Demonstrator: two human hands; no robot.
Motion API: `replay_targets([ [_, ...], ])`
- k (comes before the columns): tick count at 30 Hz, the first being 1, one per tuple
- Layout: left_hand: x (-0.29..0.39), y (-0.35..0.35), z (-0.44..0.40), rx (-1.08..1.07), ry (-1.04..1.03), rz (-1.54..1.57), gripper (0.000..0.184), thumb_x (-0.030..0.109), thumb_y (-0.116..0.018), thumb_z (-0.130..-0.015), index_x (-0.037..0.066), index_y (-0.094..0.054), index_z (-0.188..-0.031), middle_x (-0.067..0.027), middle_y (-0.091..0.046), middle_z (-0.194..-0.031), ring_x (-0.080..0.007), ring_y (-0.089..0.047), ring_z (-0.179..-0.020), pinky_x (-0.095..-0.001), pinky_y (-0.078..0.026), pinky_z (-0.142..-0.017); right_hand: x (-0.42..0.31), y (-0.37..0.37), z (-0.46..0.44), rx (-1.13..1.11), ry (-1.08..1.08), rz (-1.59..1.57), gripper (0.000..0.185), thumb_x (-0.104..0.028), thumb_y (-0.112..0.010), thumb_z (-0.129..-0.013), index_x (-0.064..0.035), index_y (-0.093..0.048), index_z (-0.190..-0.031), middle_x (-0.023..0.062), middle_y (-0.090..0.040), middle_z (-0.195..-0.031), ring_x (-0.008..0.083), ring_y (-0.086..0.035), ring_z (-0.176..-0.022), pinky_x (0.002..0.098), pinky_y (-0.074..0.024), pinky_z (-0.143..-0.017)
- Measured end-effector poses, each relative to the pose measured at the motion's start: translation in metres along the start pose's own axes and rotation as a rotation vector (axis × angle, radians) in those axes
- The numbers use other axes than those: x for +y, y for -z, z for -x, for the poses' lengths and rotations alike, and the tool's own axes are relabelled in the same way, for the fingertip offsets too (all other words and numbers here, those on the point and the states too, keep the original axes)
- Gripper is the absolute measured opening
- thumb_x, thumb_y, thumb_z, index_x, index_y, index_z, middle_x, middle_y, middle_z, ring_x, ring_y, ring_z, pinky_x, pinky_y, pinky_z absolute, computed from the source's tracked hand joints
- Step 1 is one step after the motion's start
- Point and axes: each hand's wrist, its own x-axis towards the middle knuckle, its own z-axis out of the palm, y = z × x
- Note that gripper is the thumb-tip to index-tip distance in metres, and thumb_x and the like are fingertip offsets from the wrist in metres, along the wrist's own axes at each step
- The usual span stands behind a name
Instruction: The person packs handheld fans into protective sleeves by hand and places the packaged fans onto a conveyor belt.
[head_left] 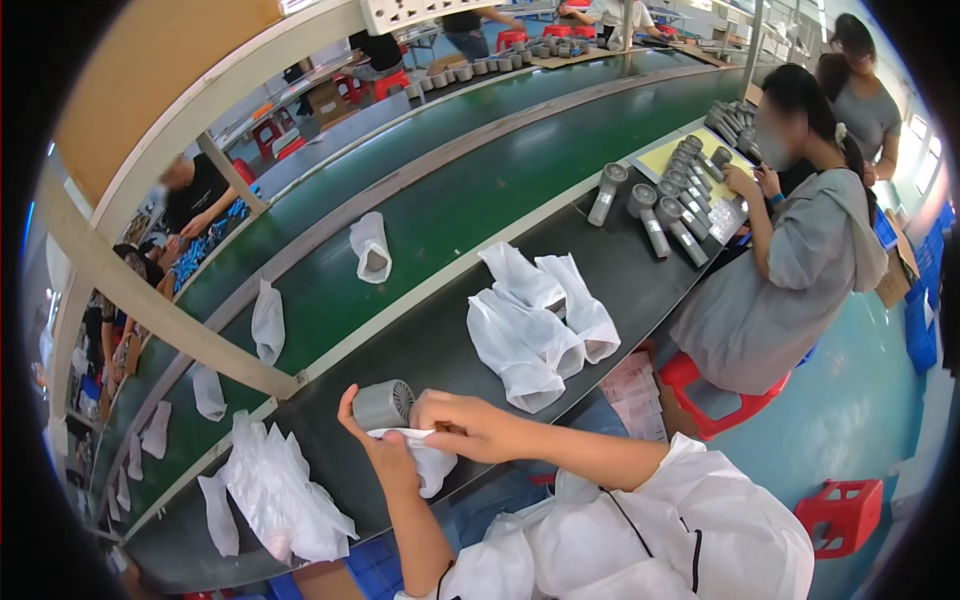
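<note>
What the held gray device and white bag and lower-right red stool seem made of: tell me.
Gray device: possibly hard plastic, satin, with soft highlights. White bag: perhaps thin fabric or plastic, matte, creased. Red stool: likely moulded plastic, semi-gloss, evenly coloured.

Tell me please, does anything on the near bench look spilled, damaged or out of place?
Nothing clearly stands out. The bags at picture left lie crumpled in a loose heap, but I see no spill or damage. The grey device in the left hand looks intact.
</note>
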Motion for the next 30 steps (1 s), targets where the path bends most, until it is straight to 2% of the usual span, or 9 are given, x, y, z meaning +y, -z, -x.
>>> replay_targets([
  [2, -0.003, 0.009, 0.000, -0.084, 0.048, 0.083, 0.103, 0.071, -0.075, -0.067, 0.013, -0.032, -0.140, -0.0042, -0.051, -0.114, -0.0166, -0.052, -0.106, -0.0309, -0.043, -0.092, -0.001, 0.012, 0.001, -0.332, -0.420, -0.440, 0.011, -0.014, -0.058, -0.095, -0.0057, -0.051, -0.095, -0.0002, -0.054, -0.081, 0.0090, -0.051, -0.067, 0.0241, -0.0400, -0.058],
  [3, -0.004, 0.012, 0.001, -0.074, 0.053, 0.077, 0.103, 0.071, -0.075, -0.067, 0.013, -0.032, -0.140, -0.0042, -0.051, -0.114, -0.0166, -0.052, -0.106, -0.0309, -0.043, -0.092, -0.001, 0.016, -0.001, -0.312, -0.353, -0.353, 0.014, -0.014, -0.058, -0.095, -0.0053, -0.048, -0.089, -0.0016, -0.052, -0.069, 0.0078, -0.049, -0.061, 0.0250, -0.0369, -0.056],
  [9, 0.005, 0.022, 0.005, -0.317, 0.225, 0.081, 0.102, 0.058, -0.090, -0.055, 0.012, -0.037, -0.130, -0.0032, -0.052, -0.109, -0.0156, -0.054, -0.100, -0.0298, -0.045, -0.086, 0.013, 0.046, -0.024, -0.439, 0.073, 0.060, 0.012, -0.016, -0.066, -0.091, -0.0059, -0.059, -0.090, 0.0067, -0.057, -0.075, 0.0191, -0.055, -0.066, 0.0306, -0.0414, -0.060],
  [13, -0.005, 0.033, 0.007, -0.453, 0.225, 0.115, 0.098, 0.040, -0.095, -0.053, 0.014, -0.039, -0.128, -0.0032, -0.052, -0.110, -0.0162, -0.054, -0.101, -0.0306, -0.046, -0.086, 0.001, 0.045, -0.027, -0.441, -0.051, -0.061, 0.014, -0.017, -0.068, -0.089, -0.0062, -0.060, -0.089, 0.0066, -0.058, -0.076, 0.0217, -0.055, -0.064, 0.0316, -0.0406, -0.058],
  [15, -0.008, 0.039, 0.006, -0.498, 0.213, 0.003, 0.096, 0.025, -0.096, -0.050, 0.016, -0.040, -0.128, -0.0042, -0.050, -0.114, -0.0181, -0.054, -0.104, -0.0315, -0.046, -0.087, -0.010, 0.044, -0.026, -0.440, -0.062, 0.090, 0.016, -0.018, -0.071, -0.086, -0.0067, -0.060, -0.087, 0.0061, -0.058, -0.075, 0.0211, -0.054, -0.061, 0.0320, -0.0397, -0.056],
  [19, 0.003, 0.037, 0.006, -0.411, 0.182, -0.193, 0.092, 0.022, -0.095, -0.049, 0.015, -0.045, -0.125, -0.0054, -0.049, -0.115, -0.0201, -0.054, -0.106, -0.0327, -0.046, -0.088, -0.042, 0.033, -0.027, -0.560, -0.172, 0.170, 0.017, -0.016, -0.070, -0.085, -0.0078, -0.056, -0.089, 0.0087, -0.057, -0.073, 0.0266, -0.054, -0.063, 0.0347, -0.0408, -0.057],
  [22, 0.001, 0.039, 0.004, -0.537, 0.119, -0.370, 0.082, 0.020, -0.093, -0.052, 0.013, -0.050, -0.122, -0.0068, -0.050, -0.116, -0.0238, -0.055, -0.107, -0.0342, -0.046, -0.088, -0.042, 0.031, -0.027, -0.551, -0.295, 0.288, 0.019, -0.012, -0.069, -0.084, -0.0083, -0.054, -0.095, 0.0057, -0.057, -0.073, 0.0211, -0.054, -0.062, 0.0324, -0.0403, -0.058],
  [25, 0.012, 0.031, 0.010, -0.576, 0.005, -0.386, 0.078, 0.019, -0.092, -0.055, 0.013, -0.051, -0.121, -0.0023, -0.049, -0.115, -0.0182, -0.052, -0.101, -0.0329, -0.044, -0.080, -0.030, 0.033, -0.027, -0.462, -0.496, -0.364, 0.020, 0.000, -0.062, -0.088, -0.0077, -0.049, -0.101, -0.0037, -0.051, -0.081, 0.0036, -0.046, -0.070, 0.0203, -0.0361, -0.061],
  [30, 0.015, 0.022, 0.011, -0.481, 0.041, -0.512, 0.074, 0.012, -0.090, -0.057, 0.013, -0.051, -0.120, -0.0020, -0.051, -0.108, -0.0155, -0.053, -0.093, -0.0289, -0.043, -0.076, -0.040, 0.022, -0.019, -0.292, -0.423, -0.154, 0.020, 0.000, -0.063, -0.088, -0.0076, -0.049, -0.101, -0.0032, -0.051, -0.078, 0.0031, -0.044, -0.068, 0.0193, -0.0349, -0.060],
])
